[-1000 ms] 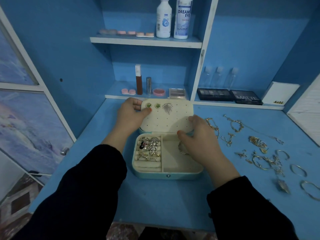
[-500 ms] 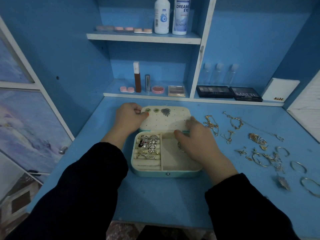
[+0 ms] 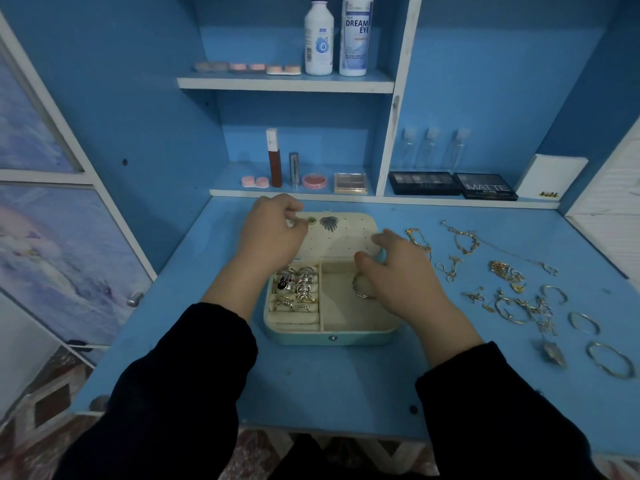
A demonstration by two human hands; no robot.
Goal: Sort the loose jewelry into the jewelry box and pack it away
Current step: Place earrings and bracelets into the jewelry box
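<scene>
A teal jewelry box [image 3: 332, 338] lies open at the middle of the blue desk. Its cream lid [image 3: 343, 241] leans back with two green studs and a leaf earring pinned on it. My left hand [image 3: 273, 232] grips the lid's top left corner with curled fingers. My right hand [image 3: 398, 277] pinches the lid's lower right corner, above the right compartment. Several rings [image 3: 298, 289] fill the left rolls. A thin hoop [image 3: 358, 291] lies in the right compartment, partly under my right hand. Loose gold and silver jewelry [image 3: 509, 301] is spread on the desk to the right.
Chains [image 3: 420, 241] lie just right of the box, and bangles [image 3: 609, 363] sit near the desk's right front. The shelves behind hold bottles [image 3: 318, 36], makeup palettes [image 3: 485, 186] and a white carton [image 3: 550, 178]. A cabinet door [image 3: 69, 254] stands at the left.
The lid has tipped further back and lies flatter. My left hand slid to its top left corner, and my right hand shifted toward its lower right corner.
</scene>
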